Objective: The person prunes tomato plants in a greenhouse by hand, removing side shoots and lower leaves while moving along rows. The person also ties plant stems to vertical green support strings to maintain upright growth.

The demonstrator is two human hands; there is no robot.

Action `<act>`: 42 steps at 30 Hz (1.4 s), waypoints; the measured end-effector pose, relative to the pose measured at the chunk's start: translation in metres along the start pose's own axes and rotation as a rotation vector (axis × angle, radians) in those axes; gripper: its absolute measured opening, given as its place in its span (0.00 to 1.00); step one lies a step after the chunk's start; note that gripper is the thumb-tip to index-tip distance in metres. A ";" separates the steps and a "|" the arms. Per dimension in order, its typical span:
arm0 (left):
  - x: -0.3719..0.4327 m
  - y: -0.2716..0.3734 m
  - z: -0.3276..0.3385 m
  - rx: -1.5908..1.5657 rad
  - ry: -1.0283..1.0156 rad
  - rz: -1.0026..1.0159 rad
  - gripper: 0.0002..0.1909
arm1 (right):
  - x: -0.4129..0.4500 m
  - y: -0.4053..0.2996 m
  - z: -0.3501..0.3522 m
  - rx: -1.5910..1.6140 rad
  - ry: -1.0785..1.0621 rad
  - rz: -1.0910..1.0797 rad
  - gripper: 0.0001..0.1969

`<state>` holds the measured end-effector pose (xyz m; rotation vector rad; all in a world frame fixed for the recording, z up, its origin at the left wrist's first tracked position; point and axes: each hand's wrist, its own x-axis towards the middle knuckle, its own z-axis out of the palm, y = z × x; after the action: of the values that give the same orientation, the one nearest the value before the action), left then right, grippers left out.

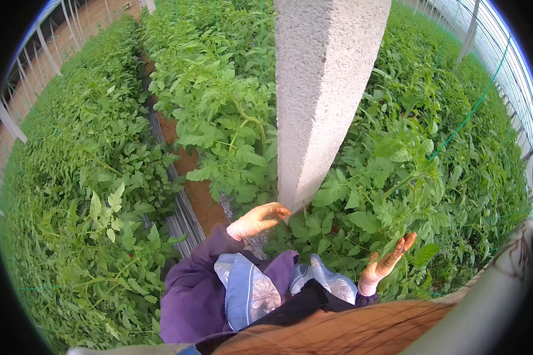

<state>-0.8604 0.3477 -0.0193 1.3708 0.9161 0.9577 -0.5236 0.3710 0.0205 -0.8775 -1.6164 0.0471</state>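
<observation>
My left hand (261, 219) hovers by the foot of a square concrete post (308, 102). Its fingers are bent, with a gap to the thumb, and nothing shows between them. Over to the right, my right hand (388, 262) is spread beside a leafy tomato plant (382, 213), thumb apart from the fingers. It is against or very close to the leaves; I cannot tell which. Both hands have dark-stained fingers and pale pink material at the wrists. A green twine (475, 108) runs down to the plant's thick stem (397, 186).
Another tomato plant (235, 133) grows left of the post. Further left lie a bare soil strip (191, 173), crumpled plastic film (186, 217) and a dense plant row (93, 155). A pale tube-like object (484, 293) crosses the lower right. Greenhouse sheeting (511, 49) curves at upper right.
</observation>
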 end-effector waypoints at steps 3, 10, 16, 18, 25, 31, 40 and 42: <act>-0.079 -0.014 -0.040 -0.036 0.364 -0.134 0.19 | 0.010 -0.023 0.017 -0.161 0.027 -0.120 0.28; -0.174 -0.058 -0.149 -0.261 0.775 0.047 0.18 | -0.003 -0.095 0.169 0.115 -0.063 -0.221 0.18; -0.221 -0.054 -0.276 -0.132 0.893 0.033 0.17 | -0.015 -0.206 0.336 0.553 -0.360 -0.101 0.14; -0.225 -0.046 -0.318 -0.133 0.943 0.114 0.16 | -0.009 -0.232 0.370 0.539 -0.568 -0.260 0.15; -0.258 -0.070 -0.407 -0.183 1.106 0.109 0.15 | 0.005 -0.265 0.484 0.582 -0.845 -0.196 0.16; -0.262 -0.106 -0.481 -0.214 1.184 0.049 0.14 | 0.006 -0.247 0.605 0.734 -0.917 -0.273 0.16; -0.206 -0.095 -0.660 -0.026 1.185 0.035 0.15 | 0.066 -0.204 0.754 0.692 -0.801 -0.206 0.14; -0.160 -0.096 -0.689 -0.046 0.991 -0.067 0.14 | 0.077 -0.194 0.765 0.605 -0.772 -0.199 0.15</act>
<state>-1.5589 0.4474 -0.1240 0.7653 1.6308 1.6292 -1.2802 0.6055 -0.0236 -0.2108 -2.2108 0.7729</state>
